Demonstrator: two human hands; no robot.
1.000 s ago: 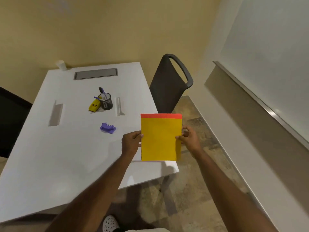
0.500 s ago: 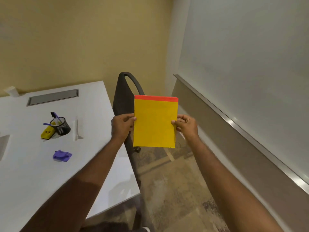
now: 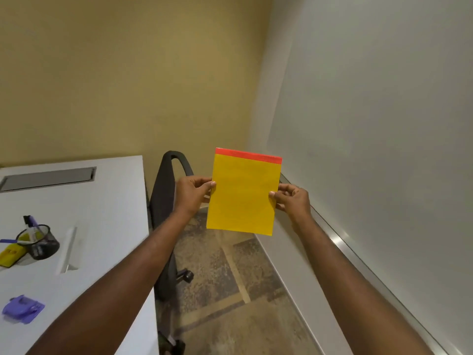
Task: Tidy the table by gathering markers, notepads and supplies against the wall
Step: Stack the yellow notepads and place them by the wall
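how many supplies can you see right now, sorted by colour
Yellow: 2, the yellow notepad with a red top strip and the small yellow object beside the cup
Purple: 1, the purple plastic clip-like object
Black: 1, the black mesh pen cup
Total: 4, not counting pens inside the cup

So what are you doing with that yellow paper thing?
A person holds a yellow notepad with a red top strip up in the air, left hand pinching one side edge and right hand the other. It is off the white table, out over the floor by the black chair. A mesh pen cup and a purple stapler sit on the table.
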